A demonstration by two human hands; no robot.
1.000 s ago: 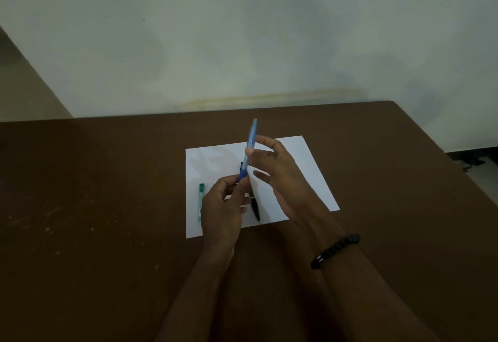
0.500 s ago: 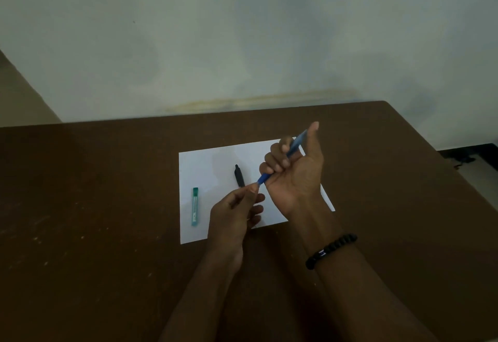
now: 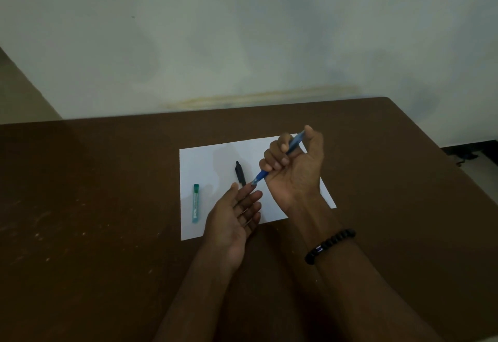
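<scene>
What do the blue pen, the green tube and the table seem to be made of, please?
Blue pen: probably plastic, its barrel looking translucent. Green tube: likely tinted plastic, with a pale label. Table: matte brown, perhaps laminate or wood, showing pale scuffs.

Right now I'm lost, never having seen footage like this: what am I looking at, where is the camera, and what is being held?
No machine here: these are a person's bare hands, filmed by one camera worn on the head, looking forward and down. The right hand grips a blue pen, its tip pointing at the fingertips of the left hand, held open, palm up. On the table lies a white sheet of paper, and on it a green tube and a black pen.
</scene>
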